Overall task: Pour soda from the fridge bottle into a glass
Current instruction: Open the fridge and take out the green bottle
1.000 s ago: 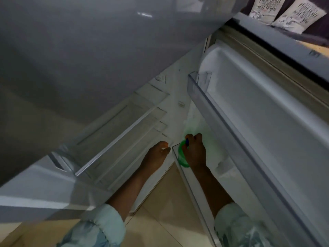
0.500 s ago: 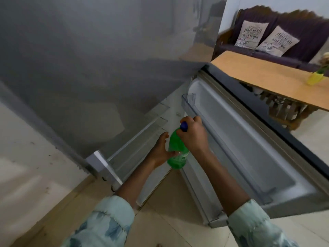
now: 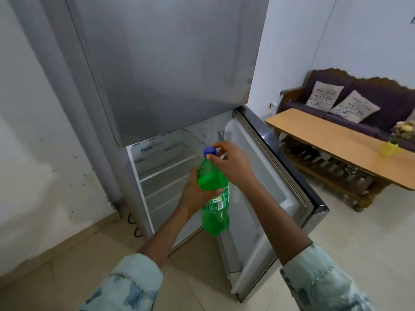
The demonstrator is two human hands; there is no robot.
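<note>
Fridge [image 3: 170, 63]: tall grey metal body against the wall, matt and smooth; lower compartment open, with bare white shelves showing inside.
Fridge door [image 3: 292, 173]: swung out to the right, dark glossy edge, white moulded plastic liner with clear door racks.
Floor [image 3: 56, 261]: pale tiles, hard and flat.
Tabletop [image 3: 325, 133]: long light wooden board to the right, well apart from the fridge; no glass can be seen on it, only a small yellow pot [image 3: 389, 148] with flowers.
Sofa [image 3: 359, 93]: dark cushioned seat in a carved wooden frame behind the tabletop, with two printed pillows.
Soda bottle [image 3: 213, 194]: green translucent plastic, rounded and smooth, printed label band at mid-height; held in the air in front of the open compartment, long axis near upright, leaning slightly to the left at the top.
Left hand [image 3: 197, 191]: wrapped around the bottle's body from the left, fingers curled closed on it; it carries the weight.
Right hand [image 3: 231, 164]: above and just right of the bottle's neck, fingers partly spread, fingertips at the cap; it looks a light touch, not a full grip.
Cap [image 3: 210, 151]: small blue ribbed disc, on the bottle.
Key relation: bottle sits between both hands, neck towards the right hand, so that hand is placed to twist the cap.
</note>
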